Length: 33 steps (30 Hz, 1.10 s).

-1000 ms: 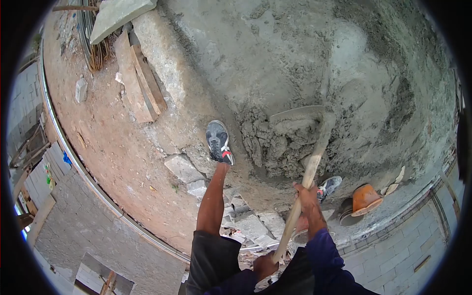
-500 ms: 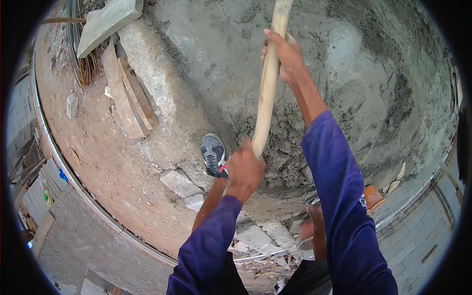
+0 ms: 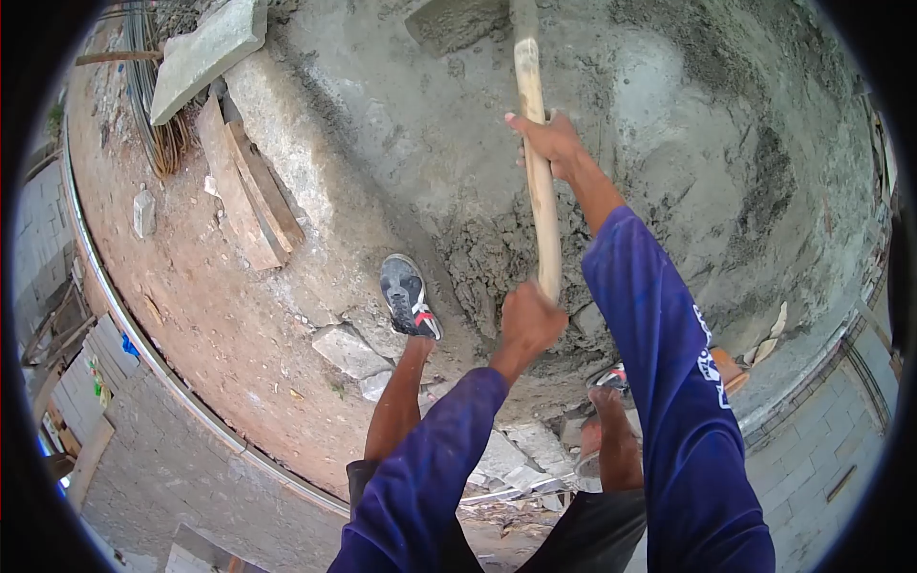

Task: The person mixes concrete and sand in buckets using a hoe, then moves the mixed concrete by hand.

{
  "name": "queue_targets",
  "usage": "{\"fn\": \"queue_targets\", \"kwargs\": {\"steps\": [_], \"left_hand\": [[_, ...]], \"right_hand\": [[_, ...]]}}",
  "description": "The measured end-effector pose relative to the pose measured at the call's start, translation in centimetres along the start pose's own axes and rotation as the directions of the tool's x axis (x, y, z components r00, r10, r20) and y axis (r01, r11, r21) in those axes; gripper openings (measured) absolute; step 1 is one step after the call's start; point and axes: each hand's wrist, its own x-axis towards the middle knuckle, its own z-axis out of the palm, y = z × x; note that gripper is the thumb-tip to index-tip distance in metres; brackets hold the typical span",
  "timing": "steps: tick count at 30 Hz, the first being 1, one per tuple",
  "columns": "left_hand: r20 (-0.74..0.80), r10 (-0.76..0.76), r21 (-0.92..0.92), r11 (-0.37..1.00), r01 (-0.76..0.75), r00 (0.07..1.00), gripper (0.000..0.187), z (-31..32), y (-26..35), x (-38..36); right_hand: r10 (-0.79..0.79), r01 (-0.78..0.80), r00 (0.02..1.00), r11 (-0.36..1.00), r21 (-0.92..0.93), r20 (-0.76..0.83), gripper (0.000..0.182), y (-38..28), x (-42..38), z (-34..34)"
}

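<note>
A hoe [image 3: 543, 215] with a pale, slightly bent wooden handle reaches away from me, its broad grey blade [image 3: 460, 23] partly cut off at the top of the view. My left hand [image 3: 531, 323] is closed around the handle's near end. Farther up the same handle, my right hand [image 3: 554, 143] grips it with the thumb lying along the wood. Below and around the handle is wet grey mortar [image 3: 492, 258], lumpy close to my feet and smoother farther out.
My shoe [image 3: 405, 291] stands on the rough rim left of the mortar. Broken concrete chunks [image 3: 351, 351] lie behind it. To the left are wooden boards [image 3: 244, 186], a concrete slab [image 3: 208, 57] and a bundle of rods [image 3: 148, 105]. An orange-brown block [image 3: 731, 371] lies to the right.
The hoe's blade has come into view at the top. Its handle has swung so the near end sits farther right, carrying my left hand right. My right hand has shifted slightly down.
</note>
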Motion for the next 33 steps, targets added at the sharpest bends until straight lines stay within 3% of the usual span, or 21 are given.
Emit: {"fn": "queue_targets", "kwargs": {"steps": [5, 9, 13, 15, 17, 20, 24, 26, 27, 28, 29, 30, 32, 33], "left_hand": [[0.174, -0.137, 0.018, 0.991, 0.136, 0.975, 0.039, 6.3, -4.4, -11.2], [0.294, -0.187, 0.006, 0.981, 0.194, 0.937, 0.041, 11.3, -7.7, -19.2], [0.389, -0.258, -0.008, 0.959, 0.283, 0.884, 0.039, 13.9, -8.8, -25.5], [0.412, -0.247, 0.018, 0.965, 0.263, 0.877, 0.039, 13.8, -9.7, -28.7], [0.45, -0.27, 0.078, 0.961, 0.264, 0.851, 0.041, 13.4, -11.7, -32.3], [0.454, -0.399, 0.197, 0.917, 0.348, 0.796, 0.04, 12.0, -13.8, -38.7], [0.481, -0.405, 0.305, 0.909, 0.284, 0.777, 0.036, 12.0, -18.8, -44.5], [0.44, -0.481, 0.241, 0.877, 0.416, 0.759, 0.033, 10.8, -18.9, -44.2], [0.394, -0.447, 0.199, 0.895, 0.4, 0.803, 0.033, 10.5, -19.5, -43.0], [0.348, -0.433, 0.209, 0.901, 0.381, 0.832, 0.031, 9.8, -19.3, -40.6], [0.189, -0.309, 0.127, 0.949, 0.289, 0.932, 0.028, 9.1, -18.9, -37.8], [0.066, -0.282, 0.192, 0.945, 0.265, 0.957, 0.025, 8.0, -18.1, -33.8], [-0.078, -0.316, 0.279, 0.904, 0.325, 0.946, 0.025, 4.2, -15.3, -25.4], [-0.185, -0.245, 0.251, 0.925, 0.287, 0.952, 0.023, 2.6, -14.7, -22.0]], "right_hand": [[0.221, -0.259, 0.962, 0.927, 0.272, 0.164, 0.049, 9.2, -4.0, -5.9], [0.273, -0.31, 0.945, 0.922, 0.231, 0.178, 0.039, 16.5, -10.7, -10.7], [0.358, -0.361, 0.932, 0.916, 0.176, 0.049, 0.034, 22.0, -17.2, -13.4], [0.368, -0.362, 0.929, 0.901, 0.239, 0.019, 0.034, 24.3, -20.9, -13.9], [0.38, -0.36, 0.925, 0.879, 0.312, -0.003, 0.035, 25.0, -25.5, -13.6], [0.456, -0.421, 0.886, 0.867, 0.268, -0.083, 0.035, 25.4, -32.6, -13.2], [0.539, -0.484, 0.819, 0.833, 0.269, -0.197, 0.03, 24.6, -38.4, -11.7], [0.5, -0.444, 0.837, 0.858, 0.257, -0.223, 0.029, 22.4, -37.5, -9.6], [0.471, -0.412, 0.846, 0.875, 0.255, -0.249, 0.028, 21.2, -36.9, -8.3], [0.444, -0.392, 0.88, 0.88, 0.269, -0.168, 0.027, 19.7, -35.1, -7.0], [0.407, -0.368, 0.909, 0.884, 0.287, -0.087, 0.026, 17.7, -32.1, -5.6], [0.336, -0.315, 0.942, 0.893, 0.321, -0.01, 0.026, 14.8, -29.1, -3.4], [0.203, -0.249, 0.966, 0.895, 0.371, 0.158, 0.025, 10.7, -22.3, 1.4], [0.129, -0.204, 0.969, 0.898, 0.39, 0.21, 0.024, 9.1, -18.8, 3.9]]}}
